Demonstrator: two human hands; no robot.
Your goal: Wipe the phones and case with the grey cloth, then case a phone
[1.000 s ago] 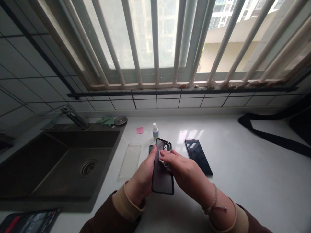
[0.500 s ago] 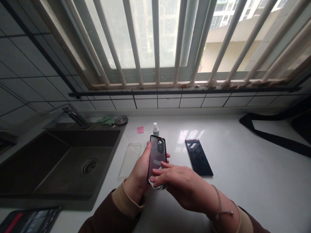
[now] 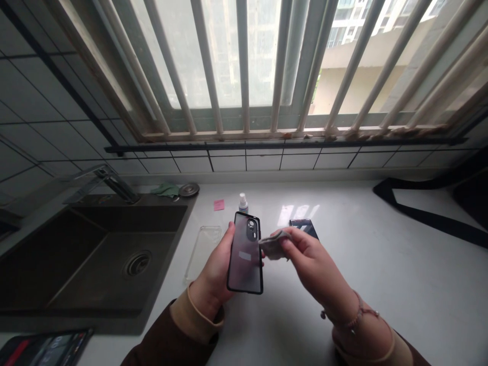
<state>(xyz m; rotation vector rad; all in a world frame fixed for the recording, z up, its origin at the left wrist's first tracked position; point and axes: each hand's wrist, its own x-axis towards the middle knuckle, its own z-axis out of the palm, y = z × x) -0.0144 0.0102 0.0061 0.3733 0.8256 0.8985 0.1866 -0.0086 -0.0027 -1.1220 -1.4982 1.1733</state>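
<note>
My left hand [image 3: 215, 267] holds a smoky translucent phone case [image 3: 246, 269] with a black rim, its thumb along the left edge and fingertips showing past the right edge. The case's camera cutout area is at the top, and a pale strip shows on its middle. Pinched in my right hand [image 3: 308, 254] is a folded grey cloth [image 3: 275, 246], close to the case's right edge. Behind the right hand lies a dark phone [image 3: 303, 224] on the counter, partly hidden. A clear phone case [image 3: 198, 249] lies left of my left hand.
A small white-capped spray bottle [image 3: 243, 203] stands behind the held case, near a pink paper note [image 3: 218, 205]. At left is a sink [image 3: 168, 284] with a faucet [image 3: 118, 185], green cloth [image 3: 165, 190] and metal strainer [image 3: 189, 190]. A black strap [image 3: 423, 208] lies right; a dark device [image 3: 46, 348] lies front left.
My right hand has lifted off the case's lower part and moved up and right with the cloth, now covering much of the dark phone. My left hand still holds the case.
</note>
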